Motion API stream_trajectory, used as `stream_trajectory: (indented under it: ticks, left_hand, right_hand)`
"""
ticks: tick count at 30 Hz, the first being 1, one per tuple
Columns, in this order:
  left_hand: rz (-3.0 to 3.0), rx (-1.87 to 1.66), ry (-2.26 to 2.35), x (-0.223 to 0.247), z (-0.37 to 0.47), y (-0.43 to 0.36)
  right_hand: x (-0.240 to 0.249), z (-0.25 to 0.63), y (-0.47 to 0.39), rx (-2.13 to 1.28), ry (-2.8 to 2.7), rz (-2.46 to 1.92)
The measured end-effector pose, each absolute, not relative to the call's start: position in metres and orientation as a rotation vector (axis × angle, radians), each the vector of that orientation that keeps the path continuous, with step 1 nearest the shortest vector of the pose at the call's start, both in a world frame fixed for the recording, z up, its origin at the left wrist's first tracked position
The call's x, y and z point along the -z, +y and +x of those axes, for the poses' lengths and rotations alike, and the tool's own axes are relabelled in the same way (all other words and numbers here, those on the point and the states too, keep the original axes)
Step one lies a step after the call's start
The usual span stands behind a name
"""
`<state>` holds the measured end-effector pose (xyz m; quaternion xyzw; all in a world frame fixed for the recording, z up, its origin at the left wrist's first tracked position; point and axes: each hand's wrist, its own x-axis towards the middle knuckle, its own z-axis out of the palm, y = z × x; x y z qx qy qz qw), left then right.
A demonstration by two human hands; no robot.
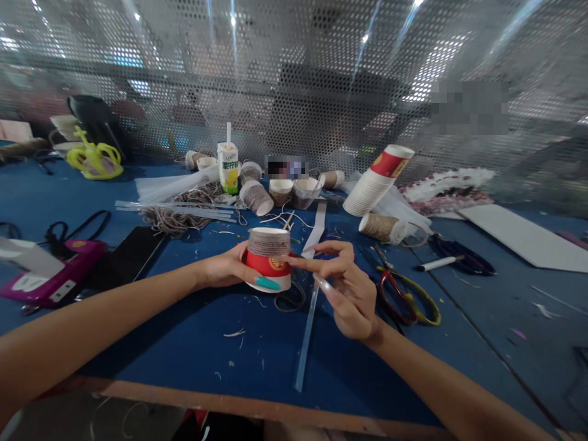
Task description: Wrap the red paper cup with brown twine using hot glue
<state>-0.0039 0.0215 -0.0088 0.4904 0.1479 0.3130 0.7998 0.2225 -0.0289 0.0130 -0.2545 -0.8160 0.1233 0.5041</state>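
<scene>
My left hand (229,264) is closed around a red and white paper cup (260,264), its thumb with a teal nail across the front. The cup is upside down, wide rim low, and grey-brown cord (269,243) winds around its narrower upper part. A dark loop of cord (290,300) shows beside its rim. My right hand (345,291) is at the cup's right side, index fingertip at the red band, thumb held apart; I see nothing held in it. Below that hand a clear glue stick (307,343) lies on the blue table (257,367).
Scissors (408,297) and a white marker (438,263) lie right. A stack of paper cups (372,190), a juice carton (228,168) and cord-wrapped cups (257,197) stand behind. A purple glue gun (59,272), dark phone-like slab (128,260) and tangled cord (169,217) lie left.
</scene>
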Motion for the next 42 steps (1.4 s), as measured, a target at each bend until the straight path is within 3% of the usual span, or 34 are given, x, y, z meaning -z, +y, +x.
stream_trajectory:
  ticks: [13, 27, 42]
  left_hand:
    - [1.108, -0.686, 0.320, 0.002, 0.001, 0.019]
    - [1.059, -0.680, 0.324, 0.001, -0.001, 0.019]
    - [1.091, -0.670, 0.351, 0.007, -0.003, 0.021]
  right_hand:
    - [-0.024, 0.221, -0.032, -0.110, -2.215, -0.540]
    - [-0.019, 0.221, -0.035, -0.026, -2.027, -0.641]
    - [-0.014, 0.215, -0.027, -0.314, -1.628, -0.688]
